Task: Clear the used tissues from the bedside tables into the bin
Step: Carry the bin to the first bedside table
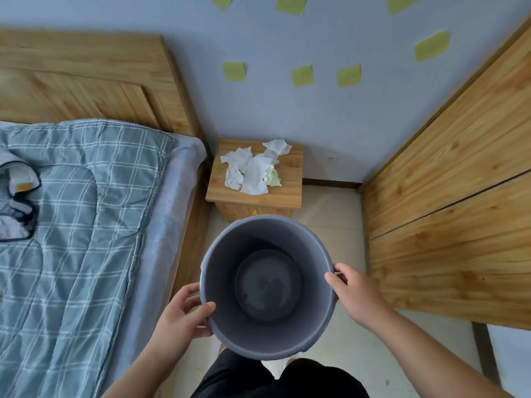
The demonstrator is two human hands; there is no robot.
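Blue-green checked quilt [71, 225] covers the bed at the left of a narrow bedroom aisle. Beside it, a person's left hand [184, 314] grips the near-left rim of a grey bin [224, 254], thumb hooked inside and fingers curled outside. The bin, which looks empty, is held in the near centre, its far rim just in front of a wooden bedside table [290, 193]. On the tabletop lies a loose heap of crumpled white tissues [253, 168], with a pale green scrap tucked in on the right. The right hand [353, 294] curls round the bin's right rim, close to a wooden wardrobe [445, 196].

With both hands taken up, neither is free to gather the heap. Letting go on one side could tip the bin. Sweeping the light tissues over the table's edge could scatter them onto the floor or into the gap by the bed. The green scrap may not be tissue at all. No second table is in view.
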